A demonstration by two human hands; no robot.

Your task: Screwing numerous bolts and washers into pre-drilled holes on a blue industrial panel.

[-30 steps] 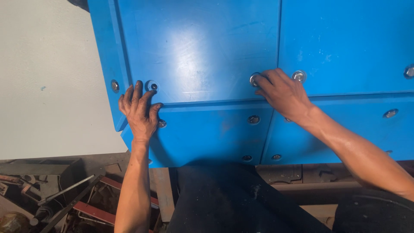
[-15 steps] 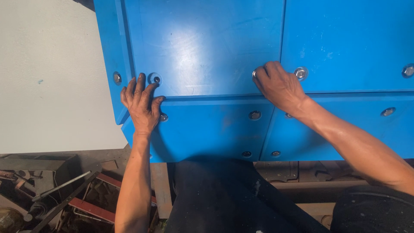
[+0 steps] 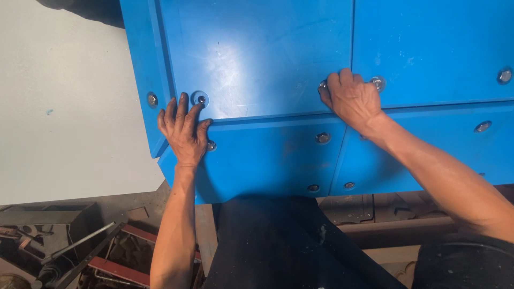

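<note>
A big blue panelled block [image 3: 257, 59] made of several flat plates fills the upper view. My left hand [image 3: 183, 131] lies flat on it with fingers spread, the fingertips by a recessed bolt [image 3: 201, 99] near the left edge. My right hand [image 3: 350, 97] rests curled on the seam between two upper plates, its fingers covering a bolt at the left and touching a steel washer and bolt [image 3: 378, 83] at the right. Neither hand holds a tool that I can see.
More recessed bolts dot the plates, e.g. [image 3: 152, 99], [image 3: 322, 137], [image 3: 504, 75]. A pale floor [image 3: 64, 123] lies to the left. Scrap metal bars and tools [image 3: 80, 246] lie at the bottom left. Dark trousers [image 3: 289, 246] are below the block.
The view has shifted slightly. My right hand has curled a little more over the bolt at the seam. My left hand stays flat in the same spot.
</note>
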